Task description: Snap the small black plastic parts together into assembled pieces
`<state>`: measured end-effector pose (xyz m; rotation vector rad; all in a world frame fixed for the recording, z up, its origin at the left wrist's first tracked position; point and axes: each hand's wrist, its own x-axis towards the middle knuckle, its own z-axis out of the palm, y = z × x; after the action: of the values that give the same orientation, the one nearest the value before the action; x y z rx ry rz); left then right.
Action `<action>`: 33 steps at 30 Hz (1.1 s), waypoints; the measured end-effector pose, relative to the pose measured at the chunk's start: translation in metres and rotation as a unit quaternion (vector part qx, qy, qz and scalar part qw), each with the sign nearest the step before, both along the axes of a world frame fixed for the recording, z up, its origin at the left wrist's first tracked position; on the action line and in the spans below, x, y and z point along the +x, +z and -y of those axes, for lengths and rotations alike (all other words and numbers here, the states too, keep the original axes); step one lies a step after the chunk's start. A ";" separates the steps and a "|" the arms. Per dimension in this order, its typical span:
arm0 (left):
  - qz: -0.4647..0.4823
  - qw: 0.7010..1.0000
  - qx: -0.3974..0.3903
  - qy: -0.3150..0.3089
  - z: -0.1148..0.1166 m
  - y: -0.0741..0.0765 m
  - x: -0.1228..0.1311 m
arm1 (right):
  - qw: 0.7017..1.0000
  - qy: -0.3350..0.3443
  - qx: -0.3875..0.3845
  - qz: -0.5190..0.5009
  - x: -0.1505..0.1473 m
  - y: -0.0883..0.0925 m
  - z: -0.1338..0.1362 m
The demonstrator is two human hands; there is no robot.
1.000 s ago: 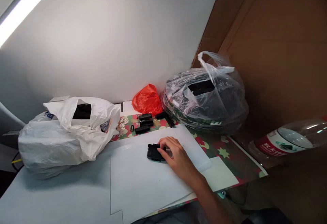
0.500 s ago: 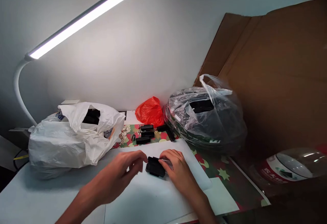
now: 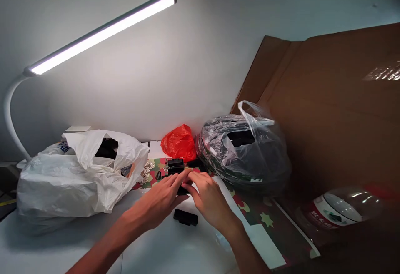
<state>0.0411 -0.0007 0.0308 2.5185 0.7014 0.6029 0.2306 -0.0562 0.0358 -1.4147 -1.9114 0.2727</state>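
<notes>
My left hand (image 3: 165,195) and my right hand (image 3: 208,195) meet above the far part of the white sheet (image 3: 162,249), fingertips together. Between them shows part of a black plastic piece (image 3: 182,190); fingers of both hands close around it and hide most of it. Another black plastic piece (image 3: 186,217), oblong, lies on the sheet just below my hands, touched by neither. Beyond my fingertips, more black pieces (image 3: 175,163) rest on the patterned cloth, partly covered by my hands.
A white plastic bag (image 3: 62,182) with dark contents stands at left, under a lit lamp (image 3: 106,32). A red bag (image 3: 179,143) and a large clear bag (image 3: 262,157) sit at the back. Cardboard (image 3: 337,111) and a plastic bottle (image 3: 337,211) are at right.
My hands have come together and moved farther from me over the sheet. One black piece now lies apart on the sheet below them. The view has shifted somewhat.
</notes>
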 end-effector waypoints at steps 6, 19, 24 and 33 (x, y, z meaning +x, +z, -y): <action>0.051 0.983 -0.160 0.071 -0.003 -0.003 -0.019 | 0.994 0.015 -0.041 -0.103 0.001 0.017 -0.033; 0.261 0.805 -0.527 0.079 -0.028 -0.017 -0.037 | 0.982 0.039 -0.092 0.163 -0.031 -0.002 -0.126; 0.317 0.749 -0.577 0.073 -0.027 -0.031 -0.037 | 0.972 0.047 -0.097 0.207 -0.044 -0.010 -0.131; 0.287 0.808 -0.510 0.067 -0.022 -0.040 -0.028 | 0.983 0.066 -0.096 0.139 -0.035 -0.008 -0.131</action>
<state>0.0134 0.0213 -0.0092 1.2044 0.6957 0.7210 0.1953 0.0751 0.0283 -1.5188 -2.2634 0.3457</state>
